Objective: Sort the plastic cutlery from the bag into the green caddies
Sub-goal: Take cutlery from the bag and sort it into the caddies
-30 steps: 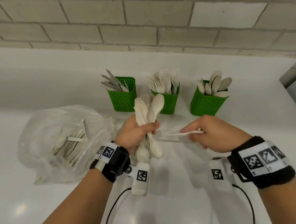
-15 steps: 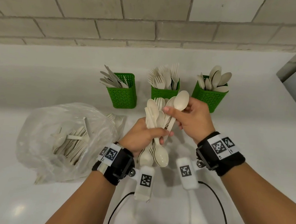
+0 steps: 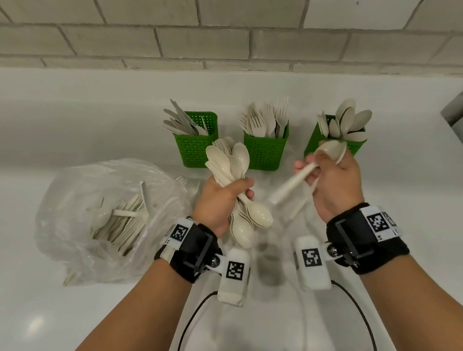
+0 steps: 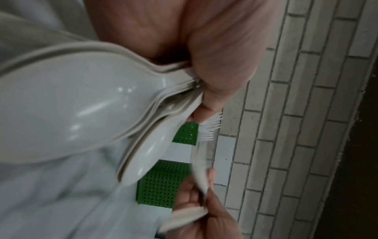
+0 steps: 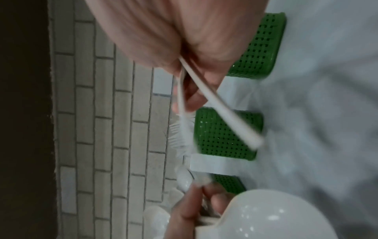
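All 3 green caddies [image 3: 264, 153] part-filled; your left hand [image 3: 220, 199] grips a spoon bundle [image 3: 231, 164], your right hand [image 3: 331, 179] holds 2 pieces, bag [image 3: 107, 216] still stocked.

Bg: painted brick wall [image 3: 234, 38] w/ gray mortar lines, glossy white tabletop [image 3: 51, 313] below, light glare spots, darker gap far right.

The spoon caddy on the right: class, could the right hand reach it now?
Probably yes. The right hand, holding a spoon, is just in front of the spoon caddy, with nothing between them.
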The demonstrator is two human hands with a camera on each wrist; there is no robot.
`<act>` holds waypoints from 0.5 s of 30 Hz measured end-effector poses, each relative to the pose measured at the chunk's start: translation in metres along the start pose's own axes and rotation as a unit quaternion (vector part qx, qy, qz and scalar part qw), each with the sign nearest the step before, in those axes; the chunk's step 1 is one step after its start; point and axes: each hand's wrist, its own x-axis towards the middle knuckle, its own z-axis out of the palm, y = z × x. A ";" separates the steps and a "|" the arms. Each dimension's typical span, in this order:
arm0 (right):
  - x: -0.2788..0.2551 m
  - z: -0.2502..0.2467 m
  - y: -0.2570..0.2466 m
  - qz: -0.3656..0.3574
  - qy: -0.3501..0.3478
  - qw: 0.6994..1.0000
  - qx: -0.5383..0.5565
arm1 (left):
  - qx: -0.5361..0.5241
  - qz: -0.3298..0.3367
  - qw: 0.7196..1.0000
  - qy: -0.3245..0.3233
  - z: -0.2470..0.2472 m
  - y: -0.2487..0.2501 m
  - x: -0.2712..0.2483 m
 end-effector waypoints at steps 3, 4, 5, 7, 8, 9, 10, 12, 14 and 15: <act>-0.005 -0.008 -0.001 0.079 0.020 0.996 -0.037 | -0.043 0.008 0.998 0.038 -0.001 0.001 0.004; -0.010 -0.009 0.002 0.117 -0.003 0.988 -0.105 | -0.057 0.015 0.997 0.049 -0.001 0.002 0.005; -0.019 -0.008 0.008 0.153 -0.044 0.970 -0.184 | -0.067 0.023 0.996 0.054 0.000 0.004 0.006; -0.037 -0.003 0.019 0.203 -0.141 0.930 -0.273 | -0.076 0.034 0.995 0.051 0.004 0.007 0.006; -0.044 0.001 0.023 0.207 -0.167 0.927 -0.265 | -0.078 0.038 0.995 0.045 0.006 0.008 0.005; -0.047 0.005 0.026 0.196 -0.171 0.935 -0.242 | -0.080 0.042 0.995 0.036 0.008 0.009 0.004; -0.045 0.007 0.027 0.180 -0.156 0.945 -0.224 | -0.085 0.044 0.995 0.028 0.010 0.011 0.002; -0.038 0.008 0.024 0.154 -0.109 0.961 -0.203 | -0.107 0.038 0.993 0.014 0.010 0.012 -0.001; -0.029 0.005 0.020 0.147 -0.065 0.973 -0.164 | -0.126 0.026 0.992 0.010 0.006 0.013 -0.002; -0.025 0.003 0.018 0.146 -0.043 0.978 -0.140 | -0.124 0.019 0.992 0.014 0.003 0.012 -0.002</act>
